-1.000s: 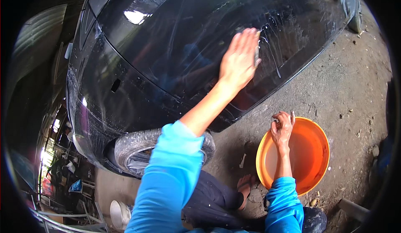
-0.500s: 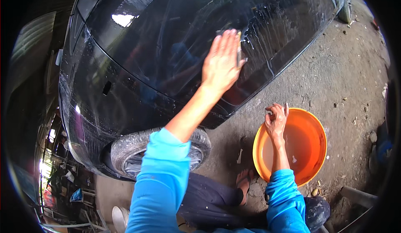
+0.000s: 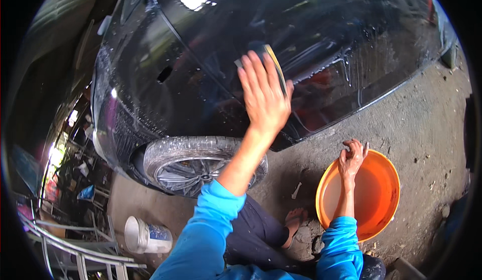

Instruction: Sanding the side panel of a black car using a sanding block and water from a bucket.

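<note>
Flat Pad Held Against Car Panel by Left Hand

The thin, flat rectangular pad with a pale yellow edge [image 3: 274, 61] lies against the glossy black painted side panel of a car [image 3: 201, 97], above and to the right of the wheel. The left hand [image 3: 266, 102] covers the pad with the palm toward the panel. Its fingers are extended nearly straight with narrow gaps between them; the thumb lies along the pad's right side. The hand holds the pad between itself and the panel. Pale wet streaks [image 3: 347, 69] mark the black paint to the right of the pad.

Below the panel stands the dusty black tyre with a multi-spoke grey rim [image 3: 173, 145], partly covered by the left forearm.

The round orange plastic tub [image 3: 389, 194] stands on the grey ground [image 3: 427, 119] to the right and contains cloudy liquid. The right hand [image 3: 352, 160] is over the tub's upper left part, fingers loosely bent, with nothing visible in its grasp. Contact with the rim cannot be determined.

A sandalled foot [image 3: 295, 220] is left of the tub. At lower left, a white plastic bucket [image 3: 142, 236] lies on its side near a silver metal tube frame [image 3: 81, 266].
</note>
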`<state>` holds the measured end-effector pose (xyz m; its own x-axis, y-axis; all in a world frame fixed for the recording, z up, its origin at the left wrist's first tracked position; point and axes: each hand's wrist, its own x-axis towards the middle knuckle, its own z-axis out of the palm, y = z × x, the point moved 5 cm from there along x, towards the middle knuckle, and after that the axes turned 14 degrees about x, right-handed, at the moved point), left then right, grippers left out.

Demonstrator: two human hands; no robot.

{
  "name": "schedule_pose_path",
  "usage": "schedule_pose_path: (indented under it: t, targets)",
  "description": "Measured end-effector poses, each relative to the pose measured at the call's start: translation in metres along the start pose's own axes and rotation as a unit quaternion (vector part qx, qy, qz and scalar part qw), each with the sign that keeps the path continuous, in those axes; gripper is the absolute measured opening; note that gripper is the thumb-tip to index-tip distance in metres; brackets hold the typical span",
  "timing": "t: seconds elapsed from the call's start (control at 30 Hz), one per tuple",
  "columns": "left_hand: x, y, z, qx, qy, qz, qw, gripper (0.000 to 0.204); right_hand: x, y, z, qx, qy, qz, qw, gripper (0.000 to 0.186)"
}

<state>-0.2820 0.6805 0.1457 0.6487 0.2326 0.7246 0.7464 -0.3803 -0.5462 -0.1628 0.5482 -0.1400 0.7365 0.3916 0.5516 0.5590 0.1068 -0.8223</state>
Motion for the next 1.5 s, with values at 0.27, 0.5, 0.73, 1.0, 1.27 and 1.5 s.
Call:
schedule_pose_path:
  t: [0.27,0.5,0.73,1.0,1.27,1.5]
  targets:
    - [0.004,-0.036,0.002,0.032,0.027,-0.061,0.997,0.08,-0.002,0.013,0.006,-0.013,0.066,0.011,0.998,0.028]
    - [-0.092,0.013,0.053,0.015,-0.036,-0.005,0.999,0.081,-0.009,0.017,0.01,0.005,0.042,0.018,0.999,0.027]
    - [0.05,-0.056,-0.015,0.055,0.083,-0.093,0.991,0.073,-0.001,0.002,-0.001,0.009,0.044,0.006,0.999,0.025]
    - [-0.014,-0.026,0.011,0.038,0.022,0.019,0.999,0.08,-0.006,0.012,0.0,0.015,0.066,0.02,0.997,0.027]
    - [0.081,-0.021,-0.012,-0.028,0.075,0.105,0.991,0.078,-0.008,0.016,-0.004,0.012,0.07,0.034,0.997,0.026]
    - [0.094,0.027,-0.01,-0.036,0.061,0.13,0.989,0.081,-0.002,0.005,-0.001,0.018,0.061,0.025,0.998,0.026]
